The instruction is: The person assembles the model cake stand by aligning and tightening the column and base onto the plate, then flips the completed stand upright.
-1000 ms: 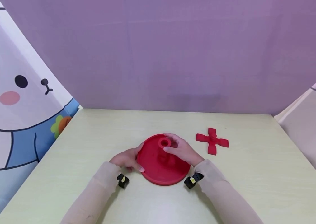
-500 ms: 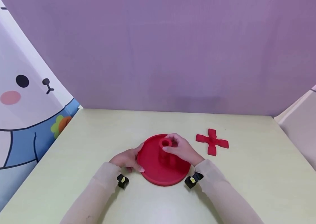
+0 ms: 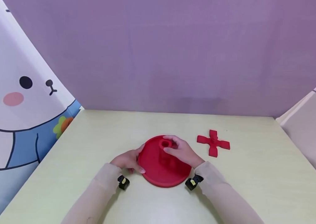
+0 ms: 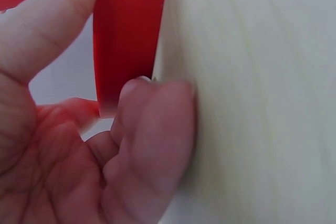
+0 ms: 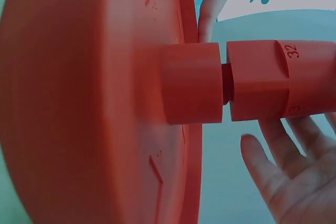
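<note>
A round red plate-like base (image 3: 152, 169) with a raised rim lies on the table. My left hand (image 3: 128, 160) grips its left rim, thumb on the near side; in the left wrist view, curled fingers (image 4: 152, 135) reach under the rim. From the base's middle rises a short red stub (image 5: 191, 85). Above it, in line with it, stands a hollow red tube (image 5: 260, 80) marked with numbers. A narrow gap with a thinner red neck shows between the two. My right hand (image 3: 184, 153) holds the tube near its top between thumb and fingers.
A red cross-shaped piece (image 3: 213, 143) with a small knob at its centre lies to the right, behind my right hand. The pale wooden table (image 3: 113, 130) ends at a purple back wall (image 3: 158, 62). A cartoon-printed panel (image 3: 20, 118) stands at the left.
The tube has shifted very slightly and stands over the stub. My left hand keeps its grip on the rim and my right hand stays around the tube. The head view drifts a little.
</note>
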`<state>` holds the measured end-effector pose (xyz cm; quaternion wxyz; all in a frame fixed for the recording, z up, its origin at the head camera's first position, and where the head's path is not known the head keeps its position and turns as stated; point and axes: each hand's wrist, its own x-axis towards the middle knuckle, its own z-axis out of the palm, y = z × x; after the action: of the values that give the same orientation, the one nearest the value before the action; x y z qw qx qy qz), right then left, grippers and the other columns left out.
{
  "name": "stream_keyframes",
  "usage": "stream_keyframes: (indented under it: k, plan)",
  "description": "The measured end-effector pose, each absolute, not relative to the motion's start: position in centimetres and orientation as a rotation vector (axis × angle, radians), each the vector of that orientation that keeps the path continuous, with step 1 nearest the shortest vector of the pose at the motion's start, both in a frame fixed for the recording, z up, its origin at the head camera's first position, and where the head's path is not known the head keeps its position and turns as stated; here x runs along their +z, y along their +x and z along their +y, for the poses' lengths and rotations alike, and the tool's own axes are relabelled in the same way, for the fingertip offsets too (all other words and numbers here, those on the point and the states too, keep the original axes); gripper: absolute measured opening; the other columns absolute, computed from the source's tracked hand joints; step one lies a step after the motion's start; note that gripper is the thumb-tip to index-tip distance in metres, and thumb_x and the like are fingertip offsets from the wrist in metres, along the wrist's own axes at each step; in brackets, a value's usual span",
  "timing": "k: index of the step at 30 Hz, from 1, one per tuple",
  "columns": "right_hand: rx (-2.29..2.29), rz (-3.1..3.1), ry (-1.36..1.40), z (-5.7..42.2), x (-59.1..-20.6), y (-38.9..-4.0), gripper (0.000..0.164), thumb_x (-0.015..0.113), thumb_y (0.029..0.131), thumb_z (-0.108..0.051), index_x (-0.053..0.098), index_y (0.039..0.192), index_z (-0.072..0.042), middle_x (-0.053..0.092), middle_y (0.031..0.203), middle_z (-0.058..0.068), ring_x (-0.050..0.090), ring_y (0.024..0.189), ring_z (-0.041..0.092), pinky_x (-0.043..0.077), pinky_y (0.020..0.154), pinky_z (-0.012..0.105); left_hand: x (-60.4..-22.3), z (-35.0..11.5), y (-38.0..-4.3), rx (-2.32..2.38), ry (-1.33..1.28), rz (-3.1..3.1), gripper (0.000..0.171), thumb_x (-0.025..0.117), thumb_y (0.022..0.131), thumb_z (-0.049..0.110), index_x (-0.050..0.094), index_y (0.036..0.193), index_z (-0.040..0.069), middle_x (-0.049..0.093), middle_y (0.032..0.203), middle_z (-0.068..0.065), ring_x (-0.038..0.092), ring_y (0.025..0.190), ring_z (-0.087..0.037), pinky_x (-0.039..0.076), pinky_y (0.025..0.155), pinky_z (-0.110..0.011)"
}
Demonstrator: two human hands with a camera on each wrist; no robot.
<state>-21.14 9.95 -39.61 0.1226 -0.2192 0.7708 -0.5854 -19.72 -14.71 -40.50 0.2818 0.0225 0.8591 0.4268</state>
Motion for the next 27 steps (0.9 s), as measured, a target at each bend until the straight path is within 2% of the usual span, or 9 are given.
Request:
stream_keyframes:
  k: [6, 11, 14, 20, 24, 27]
  plan:
    - [-1.614, 2.395, -0.638, 9.79, -39.1, -21.36, 0.055, 0.071, 0.087, -0.018, 0.05, 0.137, -0.005, 0.055, 0.122, 0.01, 0.055, 0.103, 0.025, 0.054, 0.079, 0.034, -40.27, -14.65, -19.99, 1.135, 0.071, 2.309, 0.112, 0.087, 0.068, 0.013, 0.017, 0.155, 0.022, 0.051, 0.118, -0.01, 0.053, 0.066, -0.024, 0.049, 0.054, -0.032]
    - [-1.592, 2.37, -0.692, 10.22, -39.1, -21.38, 0.06, 0.066, 0.091, -0.015, 0.04, 0.144, -0.004, 0.05, 0.128, 0.015, 0.052, 0.111, 0.029, 0.053, 0.083, 0.038, -40.25, -14.48, -20.06, 1.159, 0.079, 2.295, 0.112, 0.086, 0.068, 0.013, 0.017, 0.155, 0.022, 0.05, 0.12, -0.011, 0.052, 0.064, -0.023, 0.047, 0.054, -0.031]
    - [-1.612, 2.308, -0.712, 10.43, -39.07, -21.25, 0.057, 0.062, 0.093, -0.011, 0.039, 0.144, -0.001, 0.05, 0.129, 0.017, 0.054, 0.111, 0.031, 0.053, 0.084, 0.04, -40.26, -14.44, -20.01, 1.17, 0.067, 2.279, 0.112, 0.086, 0.068, 0.011, 0.016, 0.155, 0.022, 0.05, 0.119, -0.011, 0.05, 0.061, -0.023, 0.046, 0.052, -0.03]
    - [-1.628, 2.324, -0.651, 10.38, -39.07, -21.11, 0.05, 0.067, 0.09, -0.013, 0.05, 0.136, -0.003, 0.057, 0.118, 0.012, 0.057, 0.1, 0.025, 0.054, 0.079, 0.037, -40.33, -14.34, -20.02, 1.158, 0.06, 2.282, 0.112, 0.086, 0.068, 0.011, 0.016, 0.155, 0.022, 0.051, 0.119, -0.01, 0.051, 0.063, -0.023, 0.047, 0.052, -0.03]
    - [-1.608, 2.392, -0.617, 10.07, -39.03, -21.07, 0.046, 0.073, 0.086, -0.015, 0.054, 0.127, -0.005, 0.058, 0.113, 0.008, 0.055, 0.099, 0.023, 0.054, 0.077, 0.033, -40.27, -14.51, -19.91, 1.15, 0.059, 2.281, 0.113, 0.087, 0.067, 0.011, 0.016, 0.155, 0.021, 0.051, 0.119, -0.01, 0.051, 0.062, -0.023, 0.047, 0.052, -0.03]
    - [-1.591, 2.405, -0.615, 10.01, -38.94, -20.96, 0.048, 0.073, 0.085, -0.016, 0.053, 0.126, -0.005, 0.058, 0.113, 0.008, 0.054, 0.101, 0.024, 0.054, 0.078, 0.033, -40.27, -14.65, -19.83, 1.143, 0.054, 2.282, 0.113, 0.087, 0.067, 0.011, 0.016, 0.155, 0.02, 0.05, 0.119, -0.01, 0.051, 0.061, -0.023, 0.047, 0.052, -0.03]
